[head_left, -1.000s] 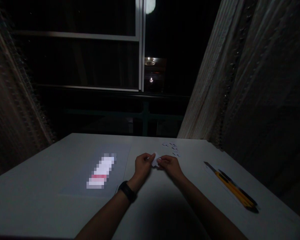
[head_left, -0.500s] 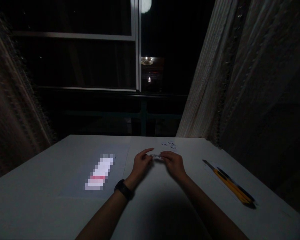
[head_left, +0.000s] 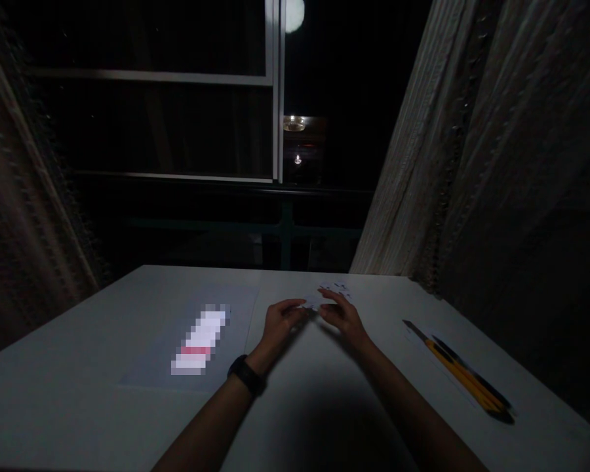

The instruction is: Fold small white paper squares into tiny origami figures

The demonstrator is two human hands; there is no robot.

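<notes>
Over the middle of the white table, my left hand (head_left: pixel 281 322) pinches a small piece of white paper (head_left: pixel 311 303) between thumb and fingertips. A dark watch (head_left: pixel 246 375) is on that wrist. My right hand (head_left: pixel 345 321) is just right of the paper, its thumb and fingers apart; whether a fingertip touches the paper is hard to see in the dim light. Just beyond the right fingers lie several small white paper pieces (head_left: pixel 343 286) with dark marks, partly covered by that hand.
To the left, a blurred-out bright phone-like shape (head_left: pixel 201 341) lies on a large white sheet (head_left: pixel 150 367). On the right, a yellow utility knife (head_left: pixel 465 377) with its blade out lies beside a dark pen-like stick (head_left: pixel 472 368). Curtains (head_left: pixel 398 164) and a dark window stand behind the table (head_left: pixel 78 406).
My right fingers have spread and lifted away from the paper, which both hands were holding. The left hand keeps its pinch. The whole view has shifted slightly.
</notes>
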